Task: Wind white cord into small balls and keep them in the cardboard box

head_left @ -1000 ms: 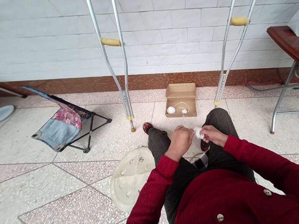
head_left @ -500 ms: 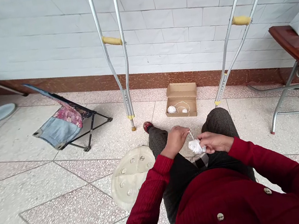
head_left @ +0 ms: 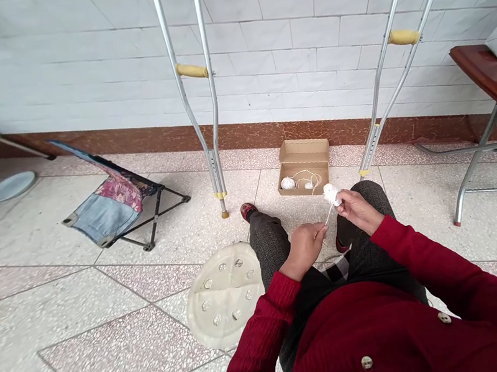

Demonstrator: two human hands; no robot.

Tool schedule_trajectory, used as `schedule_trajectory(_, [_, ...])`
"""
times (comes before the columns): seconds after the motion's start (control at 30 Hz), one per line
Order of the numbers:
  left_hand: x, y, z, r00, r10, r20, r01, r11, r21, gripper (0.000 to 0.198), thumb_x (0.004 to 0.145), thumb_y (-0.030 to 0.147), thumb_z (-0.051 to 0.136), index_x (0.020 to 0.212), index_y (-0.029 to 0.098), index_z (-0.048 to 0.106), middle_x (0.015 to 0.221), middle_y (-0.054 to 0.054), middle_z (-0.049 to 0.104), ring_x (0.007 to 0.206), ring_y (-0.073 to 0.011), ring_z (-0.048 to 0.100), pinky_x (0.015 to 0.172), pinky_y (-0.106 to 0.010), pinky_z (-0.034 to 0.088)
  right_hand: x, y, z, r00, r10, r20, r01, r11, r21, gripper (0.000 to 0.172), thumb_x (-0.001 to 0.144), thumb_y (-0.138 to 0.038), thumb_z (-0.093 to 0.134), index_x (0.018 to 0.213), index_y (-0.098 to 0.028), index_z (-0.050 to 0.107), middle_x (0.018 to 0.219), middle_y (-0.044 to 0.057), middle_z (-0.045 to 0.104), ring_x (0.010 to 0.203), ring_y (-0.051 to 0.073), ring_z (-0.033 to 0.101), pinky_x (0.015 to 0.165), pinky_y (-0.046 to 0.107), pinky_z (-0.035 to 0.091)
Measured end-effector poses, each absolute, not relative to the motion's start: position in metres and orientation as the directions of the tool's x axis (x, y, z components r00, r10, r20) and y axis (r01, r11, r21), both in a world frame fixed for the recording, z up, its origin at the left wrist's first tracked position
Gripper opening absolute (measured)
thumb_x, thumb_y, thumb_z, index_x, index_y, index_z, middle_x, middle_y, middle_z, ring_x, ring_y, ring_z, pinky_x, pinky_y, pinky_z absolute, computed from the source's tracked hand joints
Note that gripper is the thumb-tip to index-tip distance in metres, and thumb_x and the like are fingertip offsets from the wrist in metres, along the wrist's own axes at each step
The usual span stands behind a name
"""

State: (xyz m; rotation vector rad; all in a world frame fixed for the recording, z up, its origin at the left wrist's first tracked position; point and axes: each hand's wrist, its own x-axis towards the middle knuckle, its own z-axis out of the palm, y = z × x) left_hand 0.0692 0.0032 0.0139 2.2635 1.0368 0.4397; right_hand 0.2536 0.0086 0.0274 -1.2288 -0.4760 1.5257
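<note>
Your right hand pinches a white string ball.
Your left hand looks closed on the string; two small balls still lie in the box.

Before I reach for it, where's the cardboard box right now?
In the head view, the open cardboard box sits just beyond the right hand, with an aluminium crutch to its left and the tiled wall behind it.

A single head-worn camera looks forward and down past a red sweater at the left hand and right hand, facing a tiled wall nearby.
</note>
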Motion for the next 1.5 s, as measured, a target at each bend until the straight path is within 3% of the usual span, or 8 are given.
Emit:
schedule_trajectory(0.13, [0.063,0.011,0.006,0.636,0.770,0.050,0.513,-0.470,0.719,0.033,0.094,0.026,0.045,0.071,0.016,0.067,0.072,-0.002,0.068,0.071,-0.0159,0.062,0.068,-0.024,0.042,0.250,-0.017,0.047,-0.177,0.890,-0.420,-0.488,-0.450,-0.748,0.027,0.064,-0.020,0.064,0.090,-0.020,0.054,0.062,-0.005,0.057,0.039,0.004,0.041,0.033,0.016,0.023])
schedule_trajectory(0.3, [0.062,0.035,0.014,0.724,0.679,0.126,0.509,-0.647,0.568,0.028,0.093,0.025,0.047,0.075,0.017,0.067,0.071,-0.003,0.067,0.073,-0.0169,0.060,0.079,-0.029,0.043,0.240,-0.048,0.032,-0.369,0.768,-0.524,-0.258,-0.626,-0.736,0.039,0.064,-0.017,0.060,0.102,-0.019,0.055,0.059,-0.006,0.059,0.032,0.005,0.041,0.030,0.016,0.021])
schedule_trajectory(0.6, [0.073,0.025,0.029,0.769,0.615,0.171,0.550,-0.775,0.311,0.026,0.092,0.021,0.046,0.075,0.016,0.065,0.074,-0.006,0.067,0.076,-0.0181,0.061,0.096,-0.039,0.039,0.246,-0.021,-0.025,0.012,0.798,-0.603,-0.207,-0.588,-0.782,0.027,0.055,-0.016,0.063,0.079,-0.017,0.050,0.048,-0.007,0.053,0.029,0.007,0.042,0.027,0.016,0.023])
schedule_trajectory(0.83, [0.080,0.006,0.019,0.654,0.738,0.164,0.585,-0.632,0.509,0.031,0.095,0.025,0.043,0.077,0.016,0.066,0.072,-0.005,0.067,0.075,-0.0181,0.061,0.081,-0.032,0.045,0.244,0.003,-0.001,0.217,0.873,-0.437,-0.358,-0.345,-0.868,0.032,0.060,-0.025,0.064,0.086,-0.021,0.046,0.056,-0.009,0.052,0.039,0.007,0.047,0.034,0.016,0.033])
schedule_trajectory(1.0, [0.073,0.008,0.006,0.656,0.751,0.079,0.476,-0.493,0.728,0.029,0.094,0.026,0.047,0.076,0.017,0.068,0.074,-0.002,0.069,0.076,-0.0161,0.062,0.073,-0.027,0.045,0.252,-0.010,0.033,-0.069,0.901,-0.428,-0.529,-0.397,-0.750,0.026,0.061,-0.021,0.066,0.081,-0.020,0.048,0.060,-0.007,0.054,0.040,0.004,0.042,0.033,0.015,0.024])
schedule_trajectory(1.2, [0.067,0.028,0.011,0.742,0.652,0.155,0.443,-0.651,0.616,0.020,0.090,0.019,0.050,0.082,0.018,0.069,0.085,-0.004,0.071,0.084,-0.0167,0.063,0.094,-0.035,0.041,0.252,-0.045,0.030,-0.505,0.701,-0.503,-0.223,-0.669,-0.709,0.028,0.063,-0.017,0.061,0.090,-0.019,0.054,0.054,-0.007,0.054,0.032,0.004,0.037,0.030,0.015,0.018])
schedule_trajectory(1.4, [0.067,0.038,0.023,0.778,0.606,0.164,0.501,-0.756,0.421,0.022,0.092,0.021,0.048,0.080,0.019,0.067,0.081,-0.004,0.069,0.084,-0.0173,0.062,0.097,-0.038,0.037,0.255,-0.037,-0.007,-0.167,0.754,-0.636,-0.135,-0.656,-0.743,0.023,0.061,-0.019,0.059,0.083,-0.018,0.053,0.048,-0.006,0.055,0.031,0.006,0.040,0.028,0.016,0.022])
schedule_trajectory(1.5, [0.076,0.029,0.023,0.782,0.599,0.173,0.504,-0.771,0.390,0.023,0.092,0.022,0.047,0.079,0.018,0.066,0.079,-0.004,0.069,0.082,-0.0178,0.062,0.098,-0.038,0.037,0.258,-0.025,-0.021,-0.016,0.824,-0.567,-0.036,-0.567,-0.823,0.024,0.060,-0.019,0.061,0.080,-0.019,0.050,0.047,-0.008,0.054,0.029,0.007,0.041,0.027,0.016,0.023])
